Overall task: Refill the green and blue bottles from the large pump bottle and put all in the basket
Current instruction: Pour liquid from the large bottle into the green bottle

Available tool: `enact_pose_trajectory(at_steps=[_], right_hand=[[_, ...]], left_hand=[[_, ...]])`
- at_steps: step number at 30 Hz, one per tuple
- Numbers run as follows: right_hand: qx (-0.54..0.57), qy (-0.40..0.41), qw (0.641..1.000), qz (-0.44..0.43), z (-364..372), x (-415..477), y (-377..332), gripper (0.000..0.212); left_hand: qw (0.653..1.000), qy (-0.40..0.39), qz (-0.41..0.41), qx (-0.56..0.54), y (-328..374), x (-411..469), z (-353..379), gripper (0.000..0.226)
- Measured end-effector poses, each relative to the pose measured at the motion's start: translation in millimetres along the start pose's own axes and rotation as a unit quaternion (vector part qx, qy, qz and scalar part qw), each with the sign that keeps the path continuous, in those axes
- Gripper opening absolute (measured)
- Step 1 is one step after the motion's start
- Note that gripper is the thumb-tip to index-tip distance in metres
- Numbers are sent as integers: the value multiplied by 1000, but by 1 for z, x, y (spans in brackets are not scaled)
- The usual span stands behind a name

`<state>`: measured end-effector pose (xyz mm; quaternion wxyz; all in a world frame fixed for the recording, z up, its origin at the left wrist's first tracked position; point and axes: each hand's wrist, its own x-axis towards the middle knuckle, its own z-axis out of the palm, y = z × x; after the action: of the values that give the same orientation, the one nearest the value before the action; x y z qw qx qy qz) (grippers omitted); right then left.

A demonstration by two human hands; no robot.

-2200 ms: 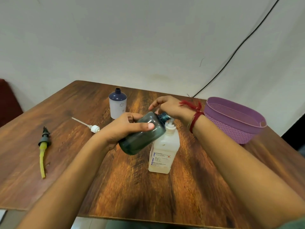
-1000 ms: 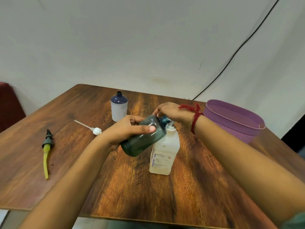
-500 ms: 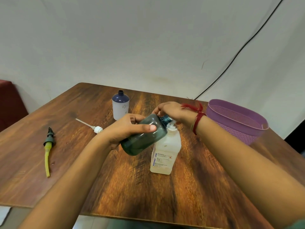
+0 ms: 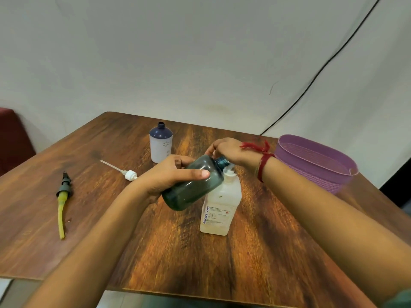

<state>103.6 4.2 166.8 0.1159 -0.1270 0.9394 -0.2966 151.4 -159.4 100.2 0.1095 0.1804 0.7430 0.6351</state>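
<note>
**Green bottle at the pump; blue one and basket yet to be dealt with**

The large pump bottle (image 4: 222, 207) is stood nearest; the green bottle (image 4: 193, 187) is gripped, tilted, by the left hand (image 4: 173, 174), its neck at the spout; the pump head is clasped by the right hand (image 4: 231, 150); beyond, the blue bottle (image 4: 160, 143) is left uncapped; no bottle is seen in the basket (image 4: 315, 174).

Three bottles: one green bottle (image 4: 193, 185), one blue-and-white bottle (image 4: 160, 145), one large pump bottle (image 4: 220, 210). Two loose pump heads: one white pump head (image 4: 130, 175), one dark pump head (image 4: 63, 192) with a yellow tube. One purple basket (image 4: 322, 176).
</note>
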Motion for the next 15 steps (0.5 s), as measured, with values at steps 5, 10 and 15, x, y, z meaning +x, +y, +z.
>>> enact_pose_trajectory(at_steps=[5, 10, 15], right_hand=[[49, 12, 999, 4, 2, 7, 2, 28], [69, 17, 997, 8, 5, 7, 7, 28], [78, 12, 997, 11, 1, 10, 5, 29]], left_hand=[[1000, 6, 14, -7, -5, 1, 0, 73], [1000, 8, 7, 12, -6, 1, -1, 83], [1000, 11, 15, 19, 1, 1, -2, 68]])
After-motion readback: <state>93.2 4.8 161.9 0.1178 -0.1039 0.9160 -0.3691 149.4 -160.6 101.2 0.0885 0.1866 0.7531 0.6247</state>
